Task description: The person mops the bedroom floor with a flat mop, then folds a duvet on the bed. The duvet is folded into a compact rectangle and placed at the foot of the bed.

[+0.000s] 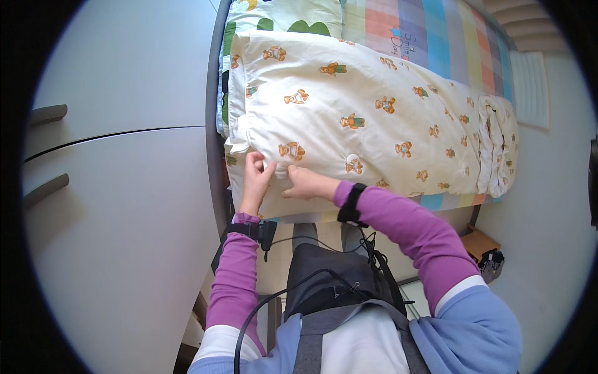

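Observation:
A cream quilt (322, 100) printed with teddy bears lies across the bed. At its near left corner, my left hand (256, 180) pinches a fold of the quilt fabric between thumb and fingers. Just to the right, my right hand (306, 182) rests against the quilt's near side, its thumb and index finger apart. The quilt's surface is wrinkled, and its left edge is folded and puckered close to my left hand. At the right end of the bed, part of the quilt (497, 145) is bunched into a thick roll.
Beneath the quilt is a checked multicolour sheet (439, 39). A pillow with green shapes (285, 16) lies at the far left. White cabinet doors (121, 79) with grey handles (49, 114) border the bed's left end. A black cable (261, 304) loops before my body.

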